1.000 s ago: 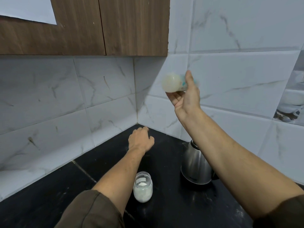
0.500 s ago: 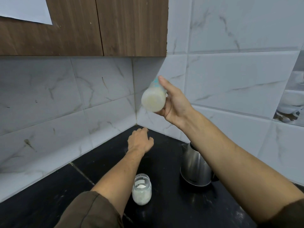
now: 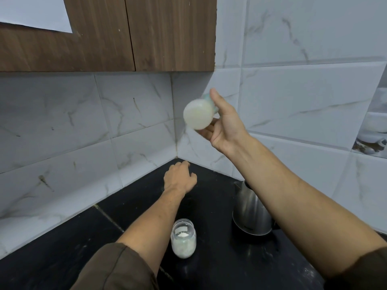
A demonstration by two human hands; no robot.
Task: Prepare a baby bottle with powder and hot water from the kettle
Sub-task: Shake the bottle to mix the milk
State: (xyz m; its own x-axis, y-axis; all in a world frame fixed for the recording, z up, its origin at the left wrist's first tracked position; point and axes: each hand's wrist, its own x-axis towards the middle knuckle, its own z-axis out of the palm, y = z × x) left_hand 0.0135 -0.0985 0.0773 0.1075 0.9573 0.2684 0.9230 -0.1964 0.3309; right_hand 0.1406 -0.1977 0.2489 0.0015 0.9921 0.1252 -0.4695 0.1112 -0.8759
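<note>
My right hand [image 3: 224, 124] holds the baby bottle [image 3: 198, 115] up in the air in front of the tiled corner. The bottle is tilted, its milky-white base faces me and looks blurred, and its teal top end is mostly hidden behind my fingers. My left hand [image 3: 179, 179] rests low over the black countertop [image 3: 62, 258] near the back corner, fingers loosely curled, holding nothing. A glass jar of white powder [image 3: 183, 240] stands open on the counter beside my left forearm. The steel kettle [image 3: 249, 212] stands to the right, partly hidden under my right forearm.
Brown wooden wall cabinets [image 3: 125, 34] hang above the left side. White marble-look tiles [image 3: 83, 126] cover both walls that meet at the corner. A decorative picture tile [image 3: 374, 126] sits at the right edge.
My right hand has swung the bottle from high up down and to the left, then back a little to the right, tilting it each time. My left hand, the jar and the kettle stayed put.
</note>
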